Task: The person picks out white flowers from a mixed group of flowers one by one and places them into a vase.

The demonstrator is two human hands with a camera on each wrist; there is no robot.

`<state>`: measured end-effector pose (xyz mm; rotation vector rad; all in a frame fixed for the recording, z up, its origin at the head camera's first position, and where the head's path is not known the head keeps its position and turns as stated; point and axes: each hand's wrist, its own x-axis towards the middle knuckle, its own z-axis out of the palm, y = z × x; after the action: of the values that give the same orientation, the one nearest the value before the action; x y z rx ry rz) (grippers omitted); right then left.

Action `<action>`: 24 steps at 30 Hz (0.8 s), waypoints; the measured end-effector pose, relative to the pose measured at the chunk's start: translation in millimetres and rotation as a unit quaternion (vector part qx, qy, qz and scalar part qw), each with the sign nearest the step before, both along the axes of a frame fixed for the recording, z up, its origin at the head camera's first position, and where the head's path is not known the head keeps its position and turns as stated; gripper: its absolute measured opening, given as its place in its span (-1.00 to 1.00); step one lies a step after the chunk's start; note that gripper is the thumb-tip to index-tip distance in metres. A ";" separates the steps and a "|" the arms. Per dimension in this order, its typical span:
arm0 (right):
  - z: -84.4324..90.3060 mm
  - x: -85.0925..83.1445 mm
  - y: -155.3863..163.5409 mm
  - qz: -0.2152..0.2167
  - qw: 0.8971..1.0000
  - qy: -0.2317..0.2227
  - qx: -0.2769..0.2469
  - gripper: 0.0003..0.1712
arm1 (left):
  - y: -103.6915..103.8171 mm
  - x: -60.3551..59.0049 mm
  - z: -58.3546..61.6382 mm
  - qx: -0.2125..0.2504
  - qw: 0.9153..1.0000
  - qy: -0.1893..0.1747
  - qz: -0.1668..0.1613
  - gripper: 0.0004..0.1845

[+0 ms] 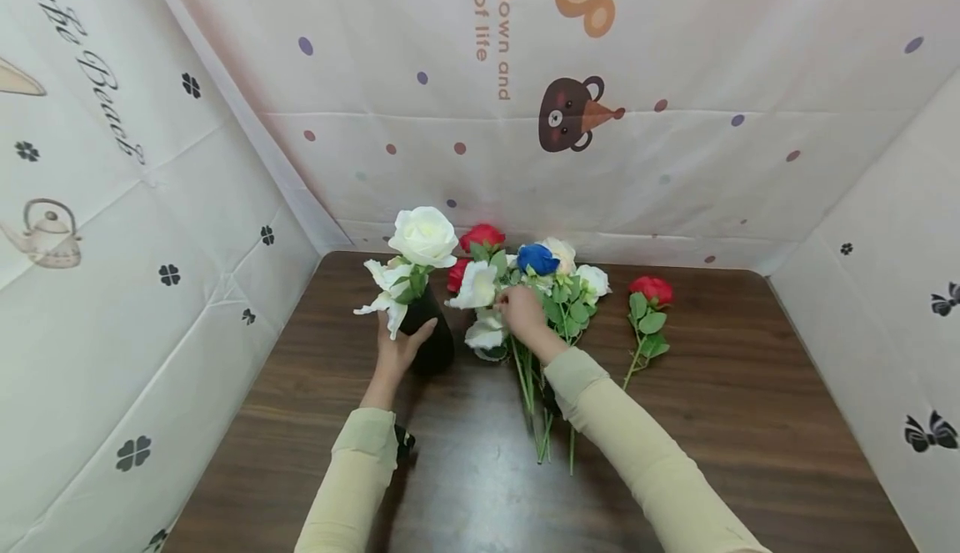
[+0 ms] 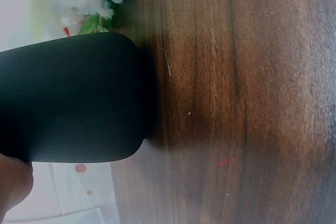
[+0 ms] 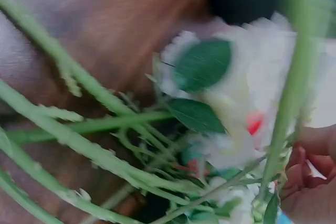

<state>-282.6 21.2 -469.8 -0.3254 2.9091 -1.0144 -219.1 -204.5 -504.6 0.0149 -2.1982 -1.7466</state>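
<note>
My left hand (image 1: 397, 349) holds a tall black vase (image 2: 73, 100) round its side, with the thumb toward the right. Out of the vase's top rise a large white rose (image 1: 423, 237) and a white open-petalled flower (image 1: 390, 282). To the right, my right hand (image 1: 522, 311) pinches the stem of a white flower (image 1: 476, 284) beside the vase. In the right wrist view a thick green stem (image 3: 291, 87) runs close to the camera down to the curled fingers (image 3: 312, 177). Underneath lies a pile of flowers, with a blue rose (image 1: 538, 258) and a cream rose (image 1: 561, 254) at its far end.
Two red roses (image 1: 482, 237) show behind the pile. Several green stems (image 3: 89, 150) spread toward the near side of the wooden table (image 1: 720, 419). A single red rose (image 1: 651, 290) lies apart on the right. Printed cloth walls (image 1: 375, 86) enclose the table's back and sides.
</note>
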 end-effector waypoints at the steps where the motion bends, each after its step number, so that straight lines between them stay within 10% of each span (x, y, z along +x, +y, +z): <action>1: 3.8 -0.9 3.3 0.000 0.999 0.008 -0.032 -0.82 | -0.3 0.0 0.2 -0.001 1.000 0.001 0.001 0.09; 6: 25.2 -4.2 16.6 -0.019 0.993 0.028 -0.114 -0.77 | -1.4 -0.7 1.6 -0.014 1.000 -0.005 0.002 0.08; 24: 58.6 -1.8 43.0 -0.040 0.984 0.058 -0.163 -0.77 | 0.4 -2.2 0.8 -0.008 1.000 -0.004 0.003 0.10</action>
<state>-284.5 64.3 -411.1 -0.2904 2.8692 -1.5383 -221.3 -204.1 -503.8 0.0242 -2.2156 -1.7297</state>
